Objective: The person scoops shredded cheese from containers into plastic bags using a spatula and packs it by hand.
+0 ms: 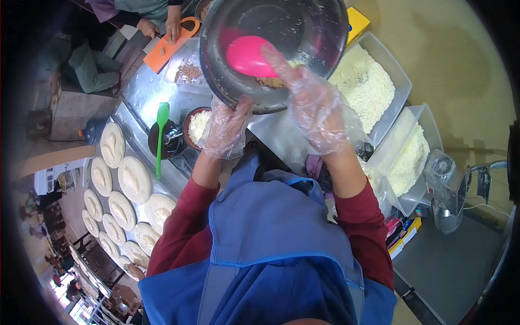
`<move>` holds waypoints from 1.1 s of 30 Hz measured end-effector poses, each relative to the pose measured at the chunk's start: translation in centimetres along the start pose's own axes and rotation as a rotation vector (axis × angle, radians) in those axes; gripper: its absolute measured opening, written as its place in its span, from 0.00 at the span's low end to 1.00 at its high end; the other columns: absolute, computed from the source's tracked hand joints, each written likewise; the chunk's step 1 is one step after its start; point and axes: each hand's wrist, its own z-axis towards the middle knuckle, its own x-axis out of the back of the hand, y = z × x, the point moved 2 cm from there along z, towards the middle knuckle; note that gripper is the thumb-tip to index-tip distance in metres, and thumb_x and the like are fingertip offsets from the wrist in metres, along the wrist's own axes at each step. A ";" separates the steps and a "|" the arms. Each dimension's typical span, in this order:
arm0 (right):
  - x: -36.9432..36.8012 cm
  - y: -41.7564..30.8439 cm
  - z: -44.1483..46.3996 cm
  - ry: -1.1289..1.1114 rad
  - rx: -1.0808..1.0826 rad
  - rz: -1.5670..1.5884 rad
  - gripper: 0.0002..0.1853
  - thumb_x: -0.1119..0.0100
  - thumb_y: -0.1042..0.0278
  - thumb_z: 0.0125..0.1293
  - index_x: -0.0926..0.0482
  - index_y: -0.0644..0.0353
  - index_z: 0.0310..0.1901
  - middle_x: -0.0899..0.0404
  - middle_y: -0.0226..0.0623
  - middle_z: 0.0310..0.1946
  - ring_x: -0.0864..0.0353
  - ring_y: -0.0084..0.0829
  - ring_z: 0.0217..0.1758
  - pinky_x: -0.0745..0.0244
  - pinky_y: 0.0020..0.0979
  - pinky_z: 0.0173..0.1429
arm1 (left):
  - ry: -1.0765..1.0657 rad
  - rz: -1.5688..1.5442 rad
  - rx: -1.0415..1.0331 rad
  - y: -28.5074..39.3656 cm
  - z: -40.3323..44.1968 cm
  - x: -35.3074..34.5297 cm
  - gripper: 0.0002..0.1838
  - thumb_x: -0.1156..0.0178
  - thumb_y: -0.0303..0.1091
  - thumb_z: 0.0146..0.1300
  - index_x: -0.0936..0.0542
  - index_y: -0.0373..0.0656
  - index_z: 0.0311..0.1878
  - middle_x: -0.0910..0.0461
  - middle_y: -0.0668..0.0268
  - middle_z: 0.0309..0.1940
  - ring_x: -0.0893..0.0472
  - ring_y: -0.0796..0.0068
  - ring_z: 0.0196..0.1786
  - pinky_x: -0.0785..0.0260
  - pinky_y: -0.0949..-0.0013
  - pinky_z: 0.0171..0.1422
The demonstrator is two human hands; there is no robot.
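head | bowl (319, 32): top cropped | pink scraper (246, 55): partly behind right hand (318, 108)

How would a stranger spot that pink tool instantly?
Find the big dark bowl at the top of the picture, its lower rim in the person's left hand. Look inside it, where the right hand reaches in, for a rounded pink tool. Its solid bright pink sets it apart from the green spatula at lower left.

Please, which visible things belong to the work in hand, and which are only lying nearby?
Belonging to the work:
dark bowl, held in the left hand
pink scraper, held in the right hand
tubs of white crumbs, probably

Apparently just lying nearby:
yellow box
blue bottle
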 end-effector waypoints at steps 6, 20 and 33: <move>0.7 0.2 -1.4 -0.266 0.040 -0.178 0.37 0.50 0.78 0.59 0.39 0.38 0.71 0.30 0.35 0.22 0.25 0.33 0.24 0.25 0.32 0.28 | -0.029 -0.436 0.153 0.5 0.0 0.3 0.11 0.42 0.27 0.62 0.25 0.35 0.47 0.23 0.64 0.39 0.26 0.73 0.40 0.31 0.67 0.46; 1.8 4.4 -1.4 -0.100 -0.256 0.003 0.33 0.50 0.74 0.61 0.37 0.40 0.69 0.22 0.49 0.30 0.20 0.45 0.28 0.23 0.43 0.35 | 0.088 -0.116 -0.044 0.6 -0.3 0.4 0.10 0.40 0.24 0.57 0.25 0.35 0.43 0.23 0.57 0.35 0.24 0.65 0.35 0.30 0.64 0.42; -5.2 5.5 -0.9 -0.176 -0.133 -0.229 0.36 0.49 0.72 0.60 0.45 0.55 0.72 0.20 0.40 0.33 0.19 0.34 0.37 0.22 0.35 0.41 | 0.027 -0.051 -0.191 0.4 4.7 -1.3 0.50 0.48 0.16 0.58 0.73 0.35 0.73 0.54 0.40 0.73 0.32 0.52 0.66 0.41 0.63 0.68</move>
